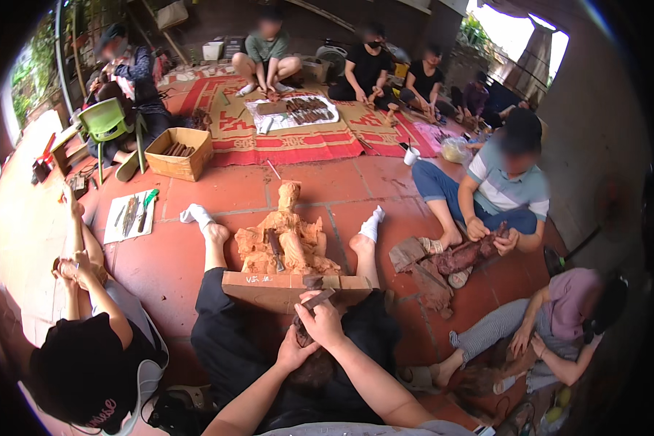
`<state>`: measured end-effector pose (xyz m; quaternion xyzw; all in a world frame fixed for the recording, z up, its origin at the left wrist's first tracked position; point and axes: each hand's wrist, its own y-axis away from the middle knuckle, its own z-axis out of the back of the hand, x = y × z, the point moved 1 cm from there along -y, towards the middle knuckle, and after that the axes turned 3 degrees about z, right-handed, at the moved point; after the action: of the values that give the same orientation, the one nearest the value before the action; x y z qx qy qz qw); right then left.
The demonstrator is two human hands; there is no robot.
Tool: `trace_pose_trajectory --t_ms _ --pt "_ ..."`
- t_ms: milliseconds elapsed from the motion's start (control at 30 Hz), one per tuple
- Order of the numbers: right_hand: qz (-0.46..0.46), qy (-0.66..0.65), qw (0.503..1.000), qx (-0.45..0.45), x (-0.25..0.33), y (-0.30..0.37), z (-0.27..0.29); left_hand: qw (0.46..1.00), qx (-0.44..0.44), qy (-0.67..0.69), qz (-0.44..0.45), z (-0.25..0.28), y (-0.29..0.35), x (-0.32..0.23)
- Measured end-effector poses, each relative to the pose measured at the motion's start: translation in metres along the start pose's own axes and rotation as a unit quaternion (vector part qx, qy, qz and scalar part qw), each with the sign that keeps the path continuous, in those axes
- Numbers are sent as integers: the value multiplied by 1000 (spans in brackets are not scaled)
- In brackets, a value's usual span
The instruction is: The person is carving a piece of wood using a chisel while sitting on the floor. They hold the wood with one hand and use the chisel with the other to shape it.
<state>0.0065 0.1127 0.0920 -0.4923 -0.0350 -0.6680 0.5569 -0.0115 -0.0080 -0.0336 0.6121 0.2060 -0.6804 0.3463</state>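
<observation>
Between my spread legs, my left hand is closed around a dark brown carved wooden piece, held low over my lap. Just above it, my right hand grips a flat, blade-like strip, its end against or very near the piece; the fingers hide the exact contact. Beyond my hands lies an orange-brown wooden figure carving, its flat base toward me. A dark-handled tool rests on the carving.
On the left are a white sheet with tools and a box of dark sticks. At right, a person works a dark carving. Another sits close at lower left, one at lower right. Several others sit around a red mat.
</observation>
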Motion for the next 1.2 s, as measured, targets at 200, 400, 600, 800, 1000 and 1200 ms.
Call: trace_pose_trajectory --t_ms 200,400,600,800,1000,1200 --pt "22 52 998 -10 -7 5 8 998 21 -53 6 -6 -4 -22" --pt "44 51 998 -5 9 8 -4 999 7 20 -35 -10 -7 17" --pt "-31 -11 999 -29 -2 -6 12 999 -3 -43 -12 -3 -2 -17" --pt "62 71 995 7 6 8 0 999 15 -12 -30 -2 -1 -20" --pt "-29 -12 999 -33 2 3 9 998 10 -66 0 -2 2 -21" --pt "1 20 1000 -15 0 -2 10 998 4 -67 -11 -2 1 -25"
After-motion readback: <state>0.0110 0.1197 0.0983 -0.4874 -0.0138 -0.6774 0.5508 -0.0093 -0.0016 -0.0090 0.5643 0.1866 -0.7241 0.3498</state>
